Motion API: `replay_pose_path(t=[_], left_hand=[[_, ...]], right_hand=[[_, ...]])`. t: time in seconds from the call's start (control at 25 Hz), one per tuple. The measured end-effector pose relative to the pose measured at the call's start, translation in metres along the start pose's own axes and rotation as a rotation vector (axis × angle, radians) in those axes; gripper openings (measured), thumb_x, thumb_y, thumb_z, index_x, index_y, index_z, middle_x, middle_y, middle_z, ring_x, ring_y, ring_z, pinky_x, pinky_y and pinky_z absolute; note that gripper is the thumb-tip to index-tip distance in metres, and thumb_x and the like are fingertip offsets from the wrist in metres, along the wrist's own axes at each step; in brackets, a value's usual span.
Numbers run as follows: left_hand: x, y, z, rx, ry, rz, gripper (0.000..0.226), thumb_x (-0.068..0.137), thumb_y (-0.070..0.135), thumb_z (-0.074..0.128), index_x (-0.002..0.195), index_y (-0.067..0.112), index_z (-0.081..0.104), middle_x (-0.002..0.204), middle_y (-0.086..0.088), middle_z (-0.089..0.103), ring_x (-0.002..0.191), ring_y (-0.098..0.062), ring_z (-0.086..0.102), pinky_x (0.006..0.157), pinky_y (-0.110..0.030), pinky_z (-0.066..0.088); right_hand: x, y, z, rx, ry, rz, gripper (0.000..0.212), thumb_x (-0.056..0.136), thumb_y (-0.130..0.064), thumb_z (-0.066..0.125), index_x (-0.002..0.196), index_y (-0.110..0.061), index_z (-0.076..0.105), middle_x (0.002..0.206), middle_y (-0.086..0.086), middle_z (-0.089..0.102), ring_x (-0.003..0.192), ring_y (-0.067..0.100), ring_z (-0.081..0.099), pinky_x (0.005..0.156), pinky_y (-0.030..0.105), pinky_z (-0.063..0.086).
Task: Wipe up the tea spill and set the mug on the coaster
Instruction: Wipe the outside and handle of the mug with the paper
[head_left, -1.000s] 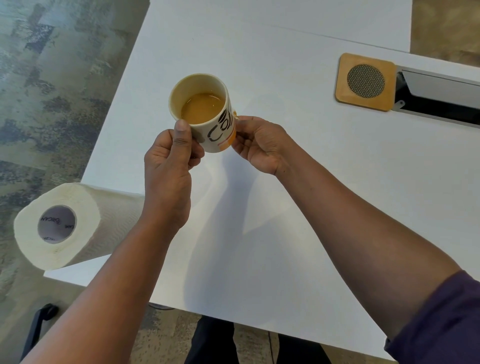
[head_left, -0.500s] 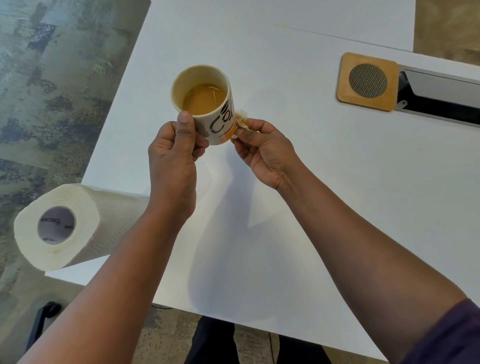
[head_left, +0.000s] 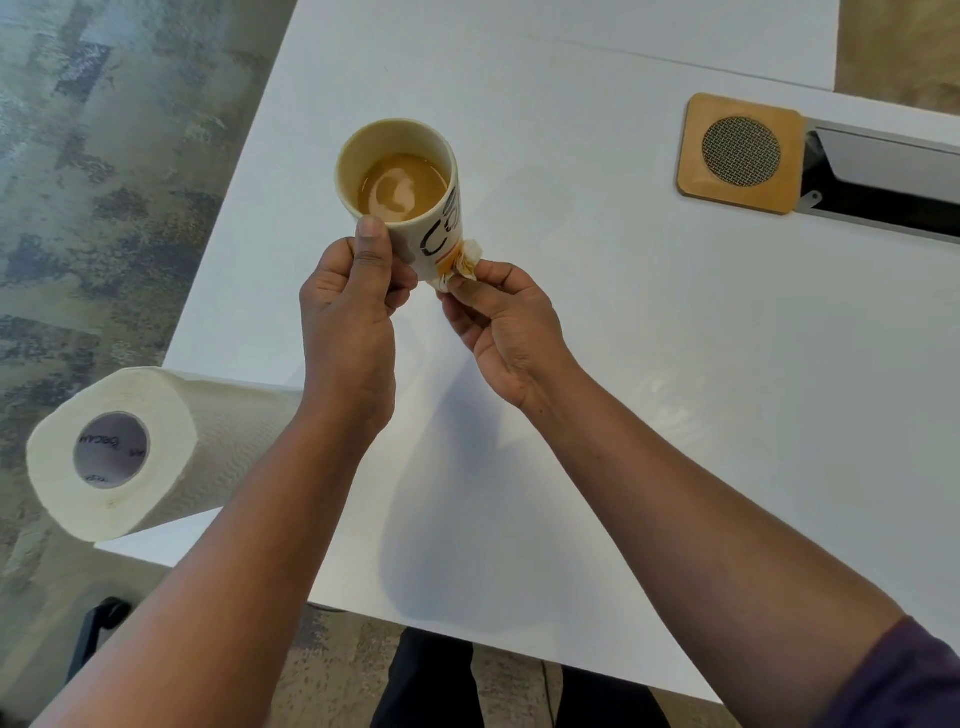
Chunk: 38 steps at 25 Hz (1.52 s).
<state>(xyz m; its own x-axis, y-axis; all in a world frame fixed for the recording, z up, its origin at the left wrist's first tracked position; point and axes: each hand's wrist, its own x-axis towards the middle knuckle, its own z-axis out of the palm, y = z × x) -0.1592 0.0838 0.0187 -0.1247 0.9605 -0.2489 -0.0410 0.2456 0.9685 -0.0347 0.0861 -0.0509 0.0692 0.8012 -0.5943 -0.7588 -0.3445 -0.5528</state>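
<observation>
my left hand (head_left: 349, 312) grips the mug (head_left: 410, 202) aloft, well left of the coaster (head_left: 740, 153); my right hand (head_left: 501, 317) pinches a stained paper wad (head_left: 464, 265) against its base (table looks wiped); placing remains.

Mug (head_left: 410, 208) base and handle hidden behind left hand (head_left: 348, 317) and paper wad (head_left: 462, 265). Mug lettering only partly readable. Wad mostly buried in right hand (head_left: 504, 322). Desk cable tray (head_left: 883, 182) cut off at right edge. Roll (head_left: 119, 452) core print too blurred to read.
</observation>
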Motion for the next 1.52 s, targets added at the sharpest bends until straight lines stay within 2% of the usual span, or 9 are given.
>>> replay_pose_path(t=[0.28,0.48,0.64,0.8,0.96,1.16,1.36,1.52], left_hand=[[-0.001,-0.002,-0.002,-0.046,-0.011,-0.014,0.037,0.108,0.039,0.043,0.081,0.022,0.063,0.083,-0.003,0.061,0.091,-0.016,0.057,0.088,-0.027,0.049],[0.000,0.000,-0.002,-0.096,-0.020,-0.017,0.043,0.107,0.038,0.044,0.072,0.028,0.066,0.079,-0.003,0.060,0.090,-0.019,0.056,0.088,-0.029,0.049],[0.001,0.001,-0.006,-0.135,-0.029,-0.015,0.046,0.108,0.036,0.044,0.069,0.028,0.067,0.078,-0.004,0.058,0.093,-0.022,0.055,0.096,-0.036,0.050],[-0.001,0.003,-0.007,-0.155,-0.044,-0.020,0.048,0.108,0.035,0.043,0.067,0.029,0.068,0.073,-0.001,0.059,0.090,-0.022,0.055,0.092,-0.034,0.049],[-0.003,0.005,-0.007,-0.173,-0.075,-0.030,0.045,0.109,0.033,0.043,0.070,0.023,0.063,0.068,0.002,0.058,0.077,-0.016,0.053,0.084,-0.032,0.047],[-0.005,0.007,-0.011,-0.159,-0.125,-0.037,0.051,0.107,0.036,0.044,0.059,0.031,0.061,0.066,0.003,0.054,0.073,-0.016,0.050,0.079,-0.031,0.045],[-0.004,0.007,-0.013,-0.132,-0.142,-0.060,0.049,0.104,0.040,0.046,0.058,0.032,0.063,0.067,0.002,0.052,0.078,-0.021,0.046,0.077,-0.033,0.043],[-0.005,0.007,-0.014,-0.095,-0.161,-0.059,0.046,0.102,0.041,0.045,0.062,0.032,0.066,0.066,0.004,0.054,0.076,-0.017,0.052,0.078,-0.031,0.047]], right_hand=[[-0.005,0.012,0.006,0.026,-0.009,0.122,0.020,0.087,0.007,0.069,0.103,-0.005,0.069,0.098,0.013,0.077,0.087,0.027,0.076,0.080,0.035,0.062],[-0.006,0.014,0.011,0.024,-0.046,0.164,0.021,0.087,0.007,0.069,0.105,-0.004,0.068,0.097,0.015,0.075,0.084,0.026,0.075,0.077,0.034,0.062],[-0.001,0.008,0.012,0.003,-0.090,0.226,0.018,0.087,0.009,0.069,0.101,-0.003,0.068,0.091,0.016,0.076,0.081,0.025,0.075,0.071,0.030,0.061],[0.005,0.004,0.014,0.005,-0.145,0.294,0.019,0.089,0.008,0.066,0.107,0.000,0.067,0.091,0.018,0.074,0.077,0.024,0.073,0.075,0.031,0.063],[0.012,-0.005,0.013,-0.029,-0.195,0.334,0.021,0.091,0.006,0.062,0.112,0.002,0.065,0.095,0.019,0.070,0.079,0.023,0.069,0.074,0.030,0.061],[0.022,-0.018,0.015,-0.100,-0.231,0.396,0.019,0.094,0.006,0.055,0.111,0.001,0.062,0.101,0.021,0.067,0.083,0.025,0.066,0.071,0.030,0.061],[0.031,-0.023,0.020,-0.109,-0.262,0.386,0.027,0.098,0.003,0.052,0.125,0.002,0.056,0.122,0.024,0.059,0.104,0.030,0.060,0.090,0.034,0.054],[0.040,-0.027,0.021,-0.095,-0.290,0.357,0.029,0.100,-0.001,0.049,0.128,0.002,0.055,0.128,0.024,0.055,0.116,0.033,0.054,0.105,0.042,0.044]])
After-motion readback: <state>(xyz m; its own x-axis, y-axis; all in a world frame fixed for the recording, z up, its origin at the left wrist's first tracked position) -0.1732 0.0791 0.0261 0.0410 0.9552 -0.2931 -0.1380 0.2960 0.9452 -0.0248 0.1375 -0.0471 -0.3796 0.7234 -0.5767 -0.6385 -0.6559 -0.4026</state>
